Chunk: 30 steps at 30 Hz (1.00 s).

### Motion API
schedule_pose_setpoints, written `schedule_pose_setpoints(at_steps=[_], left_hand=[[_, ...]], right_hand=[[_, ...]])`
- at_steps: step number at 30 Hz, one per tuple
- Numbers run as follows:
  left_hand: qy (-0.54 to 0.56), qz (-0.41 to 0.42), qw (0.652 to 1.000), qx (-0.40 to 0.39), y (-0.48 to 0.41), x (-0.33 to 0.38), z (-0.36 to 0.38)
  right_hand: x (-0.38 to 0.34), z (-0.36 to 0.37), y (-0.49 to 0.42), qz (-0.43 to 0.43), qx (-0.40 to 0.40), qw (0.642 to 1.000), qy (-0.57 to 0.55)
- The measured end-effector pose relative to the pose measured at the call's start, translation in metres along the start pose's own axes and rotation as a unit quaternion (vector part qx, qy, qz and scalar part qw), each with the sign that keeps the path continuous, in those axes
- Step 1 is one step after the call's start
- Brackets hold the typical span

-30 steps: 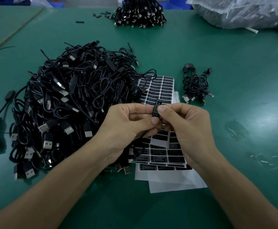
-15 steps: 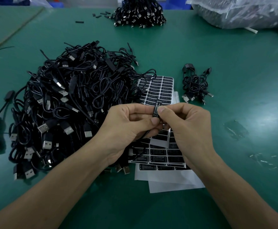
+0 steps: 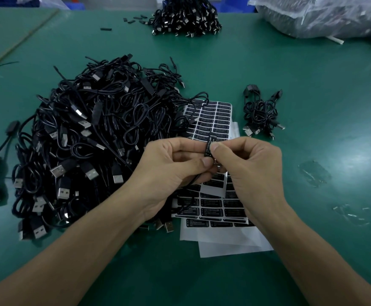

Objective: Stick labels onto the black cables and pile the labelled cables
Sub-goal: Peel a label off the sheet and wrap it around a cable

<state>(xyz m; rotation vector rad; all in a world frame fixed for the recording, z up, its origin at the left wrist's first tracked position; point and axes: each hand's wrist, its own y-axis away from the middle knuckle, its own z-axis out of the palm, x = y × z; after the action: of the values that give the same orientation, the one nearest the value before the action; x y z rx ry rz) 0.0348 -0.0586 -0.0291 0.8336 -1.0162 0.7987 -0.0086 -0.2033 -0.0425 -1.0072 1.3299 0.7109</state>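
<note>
Both hands meet over the middle of the green table (image 3: 312,89), clamped on one slim black module (image 3: 209,147) of a cable, held upright. The left hand (image 3: 171,166) pinches its lower end between thumb and curled fingers. The right hand (image 3: 248,171) pinches the upper part, its thumb pressed on the label (image 3: 208,151) with white print that runs along the module's face. The cable's thin cord (image 3: 194,179) trails down under the left palm.

Directly under and behind the grip lie the label sheets (image 3: 215,117), and the rows of black labels run on below the right wrist. White backing paper (image 3: 224,244) sticks out toward the person, its edges skewed.

Left of the grip, the big heap of cables (image 3: 92,138) crowds right up to the left hand and overlaps the sheets' left edge. Right of the grip and a little farther away sits the small pile of cables (image 3: 260,113), apart from the sheets. Beyond it, green surface runs to clear plastic scraps (image 3: 314,173) well to the right.

Far beyond the grip, a far heap (image 3: 185,17) and a plastic bag (image 3: 317,16) line the table's back edge. On the near side, green surface lies between the forearms.
</note>
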Motion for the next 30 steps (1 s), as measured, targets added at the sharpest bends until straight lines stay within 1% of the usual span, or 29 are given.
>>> schedule_pose_setpoints(at_steps=[7,12,16,17,20,23,27,30], left_hand=[[0.005,0.002,1.000,0.010,-0.0008,-0.0002,0.0008],[-0.022,0.017,0.999,0.016,-0.0012,-0.0028,0.0006],[-0.035,0.029,0.999,0.012,-0.0010,-0.0034,-0.0001],[-0.036,0.030,0.999,0.013,-0.0013,-0.0037,-0.0005],[-0.047,0.034,0.998,0.008,-0.0009,-0.0046,-0.0001],[-0.063,0.045,0.997,-0.004,0.0003,-0.0050,0.0013],[-0.121,0.077,0.990,0.002,0.0012,-0.0037,0.0015],[-0.218,0.133,0.967,-0.002,0.0023,-0.0005,0.0001]], right_hand=[[0.0003,-0.0007,0.0010,0.004,-0.014,1.000,-0.019],[0.0004,-0.0009,0.0009,0.015,-0.014,1.000,-0.021],[0.0017,-0.0026,-0.0001,0.031,0.019,0.999,0.000],[0.0023,-0.0035,-0.0009,0.037,0.017,0.999,0.004],[0.0017,-0.0036,-0.0020,0.051,-0.029,0.998,-0.014],[-0.0006,-0.0034,-0.0029,0.036,-0.056,0.997,-0.046],[-0.0032,-0.0035,-0.0024,0.003,-0.075,0.996,-0.047],[-0.0036,-0.0023,-0.0017,-0.014,-0.080,0.996,-0.035]])
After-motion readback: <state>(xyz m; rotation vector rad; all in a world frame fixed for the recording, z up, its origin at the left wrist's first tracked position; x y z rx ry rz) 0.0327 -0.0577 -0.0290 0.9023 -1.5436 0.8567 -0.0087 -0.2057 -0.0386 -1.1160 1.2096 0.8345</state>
